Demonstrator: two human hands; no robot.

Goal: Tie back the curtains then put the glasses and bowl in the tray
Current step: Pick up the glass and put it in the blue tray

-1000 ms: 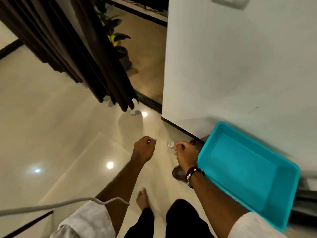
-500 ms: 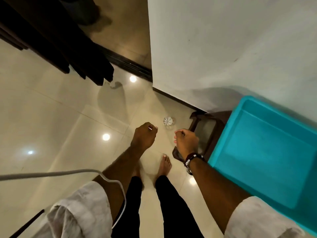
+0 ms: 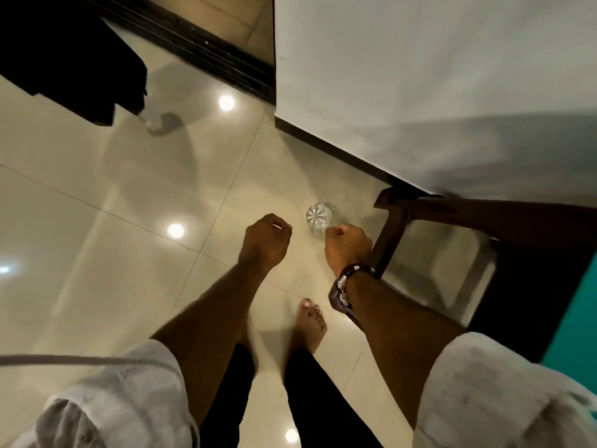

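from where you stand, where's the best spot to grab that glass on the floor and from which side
Grip the glass around its side wall just below the rim, coming straight down from above. It stands upright on the tile floor, mouth up, so the wall is reachable all round. The right hand looks nearest; the wooden stool stands to its right, so an approach from the open left side seems safer.

Glass (image 3: 318,216) on floor (image 3: 97,253), left of stool (image 3: 420,215)

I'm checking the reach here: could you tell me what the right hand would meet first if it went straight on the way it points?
Probably the glass on the floor, just beyond the right hand; depth is unclear from above, so the hand may be well over it.
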